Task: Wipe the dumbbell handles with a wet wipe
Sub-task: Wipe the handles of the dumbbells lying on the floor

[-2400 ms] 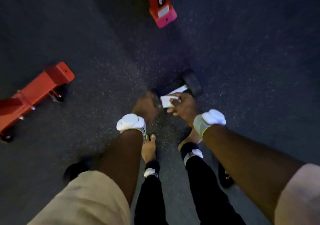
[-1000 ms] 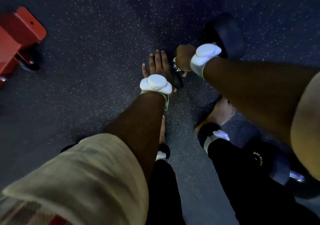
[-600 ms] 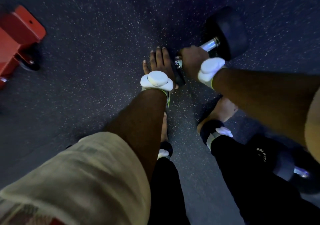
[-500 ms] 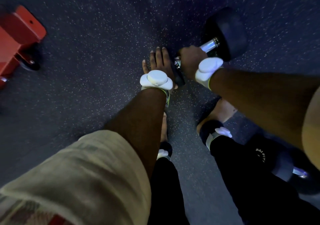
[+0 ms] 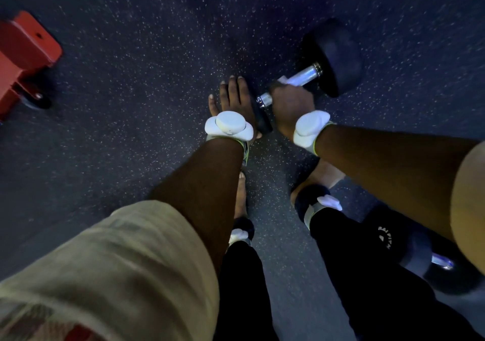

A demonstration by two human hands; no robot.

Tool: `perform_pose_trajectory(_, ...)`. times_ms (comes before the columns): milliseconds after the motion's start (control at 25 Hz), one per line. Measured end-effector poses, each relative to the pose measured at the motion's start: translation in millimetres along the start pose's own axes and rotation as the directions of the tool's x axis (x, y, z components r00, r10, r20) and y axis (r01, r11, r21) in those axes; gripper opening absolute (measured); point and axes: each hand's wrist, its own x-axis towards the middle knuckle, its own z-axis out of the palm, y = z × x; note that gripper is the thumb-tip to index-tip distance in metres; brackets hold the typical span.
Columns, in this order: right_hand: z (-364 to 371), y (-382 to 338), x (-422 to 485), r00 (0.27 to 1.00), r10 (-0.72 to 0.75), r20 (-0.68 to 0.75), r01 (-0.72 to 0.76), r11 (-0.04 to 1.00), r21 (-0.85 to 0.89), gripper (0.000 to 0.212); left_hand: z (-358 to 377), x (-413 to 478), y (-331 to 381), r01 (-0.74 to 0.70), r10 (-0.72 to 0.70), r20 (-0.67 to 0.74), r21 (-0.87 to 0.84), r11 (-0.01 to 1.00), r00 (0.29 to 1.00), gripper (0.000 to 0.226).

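A dumbbell (image 5: 333, 54) with black round heads lies on the dark speckled floor, its chrome handle (image 5: 304, 74) running from upper right to lower left. My right hand (image 5: 290, 103) grips the handle's middle, curled round a white wet wipe (image 5: 284, 80) whose edge peeks out past the fingers. My left hand (image 5: 235, 99) rests flat with straight fingers on the near black head, which it mostly hides.
A second dumbbell (image 5: 443, 264) lies at the lower right behind my leg. A red metal frame on a wheel (image 5: 23, 59) stands at the far left. My feet (image 5: 240, 196) are just below the hands.
My right hand has slid down the handle toward the near head, baring more chrome by the far head. The left hand has stayed on the near head.
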Motion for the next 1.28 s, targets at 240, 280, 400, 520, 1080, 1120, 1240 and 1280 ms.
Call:
perform_pose_trajectory(240, -4.8, 29.5, 6.6, 0.990, 0.124, -0.061, -0.123, 0.992, 0.015, 0.033, 5.2, -7.0, 4.6, 0.006, -0.010, -0.094, -0.044, 0.999, 0.996, 0.104)
perform_pose_trajectory(280, -6.5, 33.4, 11.5, 0.976, 0.206, -0.065, -0.206, 0.978, 0.015, 0.032, 4.8, -7.7, 4.2, -0.003, 0.001, -0.079, -0.027, 1.000, 0.997, 0.105)
perform_pose_trajectory(400, -7.0, 26.8, -5.4, 0.993, 0.117, 0.000, -0.117, 0.988, 0.099, 0.044, 1.1, -7.4, 2.3, -0.001, -0.001, -0.065, -0.033, 0.999, 0.998, 0.106)
perform_pose_trajectory(520, -8.5, 36.3, -15.3, 0.999, 0.002, 0.032, -0.002, 1.000, 0.014, 0.057, -3.2, -9.8, 2.7, -0.023, 0.021, -0.053, -0.033, 0.999, 0.998, 0.106)
perform_pose_trajectory(1080, -36.4, 33.0, 6.2, 0.989, 0.132, 0.071, -0.115, 0.973, -0.199, 0.030, 21.8, -8.6, 8.7, 0.044, -0.086, -0.361, -0.123, 0.992, 0.929, 0.075)
perform_pose_trajectory(1120, -36.2, 28.6, 14.9, 0.979, 0.178, 0.100, -0.162, 0.975, -0.152, 0.029, 22.3, -6.7, 8.0, 0.043, -0.087, -0.345, -0.133, 0.990, 0.935, 0.074)
perform_pose_trajectory(1240, -28.9, 24.6, 14.3, 0.974, 0.217, 0.061, -0.215, 0.975, -0.050, 0.033, 27.9, -2.5, 4.2, 0.042, -0.039, -0.319, 0.005, 0.999, 0.947, 0.086)
perform_pose_trajectory(1280, -22.1, 30.5, 3.0, 0.985, 0.175, 0.005, -0.175, 0.984, -0.034, 0.038, 28.4, -2.2, 3.8, 0.050, -0.041, -0.321, 0.022, 0.999, 0.946, 0.090)
